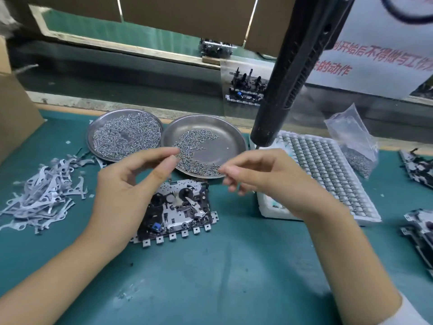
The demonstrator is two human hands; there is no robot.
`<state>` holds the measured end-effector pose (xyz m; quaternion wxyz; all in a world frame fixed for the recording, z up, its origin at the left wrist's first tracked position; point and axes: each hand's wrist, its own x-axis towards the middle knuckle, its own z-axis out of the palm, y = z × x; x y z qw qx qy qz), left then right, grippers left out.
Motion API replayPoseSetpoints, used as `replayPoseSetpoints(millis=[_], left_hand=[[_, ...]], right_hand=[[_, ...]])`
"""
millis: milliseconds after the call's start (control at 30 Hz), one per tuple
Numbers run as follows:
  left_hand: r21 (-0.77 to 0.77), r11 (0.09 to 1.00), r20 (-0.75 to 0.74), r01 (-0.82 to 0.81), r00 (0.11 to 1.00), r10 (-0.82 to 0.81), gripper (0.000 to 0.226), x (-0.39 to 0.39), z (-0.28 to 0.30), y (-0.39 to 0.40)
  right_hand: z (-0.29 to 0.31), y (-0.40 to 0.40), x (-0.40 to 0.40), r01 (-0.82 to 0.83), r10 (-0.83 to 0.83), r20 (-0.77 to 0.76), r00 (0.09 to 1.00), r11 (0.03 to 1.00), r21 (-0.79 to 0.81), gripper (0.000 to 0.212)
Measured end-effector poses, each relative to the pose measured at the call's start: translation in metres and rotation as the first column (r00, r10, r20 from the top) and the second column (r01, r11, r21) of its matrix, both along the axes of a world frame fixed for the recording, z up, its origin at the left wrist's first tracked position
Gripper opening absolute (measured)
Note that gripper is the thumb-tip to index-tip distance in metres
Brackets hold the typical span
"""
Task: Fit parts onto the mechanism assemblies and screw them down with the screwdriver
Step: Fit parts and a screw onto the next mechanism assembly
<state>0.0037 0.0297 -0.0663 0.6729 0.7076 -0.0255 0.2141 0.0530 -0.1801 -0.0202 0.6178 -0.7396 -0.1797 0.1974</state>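
I look down at the grey and black metal mechanism assembly, which lies flat on the teal work mat, just in front of the half-full round steel dish of small screws. My left hand is raised over the left part of the assembly, thumb and forefinger brought close together as in a pinch. My right hand is raised at the near rim of that dish, fingers curled and their tips gathered.

I judge the step is to take one screw and bring it to its hole. To do it well, I would hold only one screw, point down, keep the assembly steady with the other hand, and only after that pull down the black hanging electric screwdriver.

Whether either hand really holds a screw I cannot tell; the fingertips are blurred and the thing would be very small. The tip of the screwdriver is hidden behind the right hand. The other assemblies at the right edge are cut off.
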Motion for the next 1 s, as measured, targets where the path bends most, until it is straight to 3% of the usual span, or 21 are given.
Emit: replayPoseSetpoints(millis=[67,133,200,233,533,733,800,867,934,1000], left_hand=[[-0.025,0.999,-0.001,-0.042,0.999,0.042,0.018,0.002,-0.001,0.003],[-0.017,0.998,0.007,-0.064,0.998,0.064,0.018,0.003,-0.002,0.003],[-0.01,0.997,0.01,-0.076,0.997,0.076,0.018,0.002,-0.004,0.002],[-0.007,0.997,0.011,-0.079,0.997,0.079,0.018,0.002,-0.004,0.001],[0.035,0.996,-0.01,-0.08,0.997,0.081,0.018,-0.001,-0.006,-0.004],[0.042,0.996,-0.058,-0.08,0.995,0.082,0.015,-0.004,-0.007,-0.006],[0.046,0.996,-0.07,-0.074,0.995,0.077,0.017,-0.005,-0.006,-0.007],[0.057,0.996,-0.071,-0.064,0.995,0.068,0.019,-0.006,-0.005,-0.009],[0.067,0.996,-0.062,-0.055,0.996,0.059,0.018,-0.007,-0.005,-0.01],[0.075,0.996,-0.053,-0.044,0.997,0.049,0.017,-0.008,-0.005,-0.012]], right_hand=[[0.009,-0.034,0.007,0.186,-0.153,0.16,0.975,0.958,-0.219,0.006],[0.01,-0.064,0.017,0.432,-0.259,0.396,0.881,0.781,-0.451,0.017],[0.006,-0.082,0.026,0.514,-0.169,0.529,0.832,0.593,-0.62,0.025],[0.003,-0.087,0.03,0.508,-0.125,0.534,0.836,0.543,-0.669,0.028],[-0.012,-0.087,0.043,0.546,0.093,0.589,0.803,0.282,-0.789,0.042],[-0.011,-0.083,0.037,0.595,0.18,0.612,0.77,0.142,-0.791,0.017],[-0.008,-0.082,0.032,0.596,0.123,0.637,0.761,0.258,-0.761,0.02],[-0.003,-0.072,0.02,0.539,-0.005,0.626,0.78,0.514,-0.667,0.019],[0.002,-0.05,0.002,0.402,-0.139,0.478,0.867,0.763,-0.507,0.024],[-0.002,-0.025,-0.014,0.245,-0.173,0.262,0.949,0.93,-0.275,0.03]])
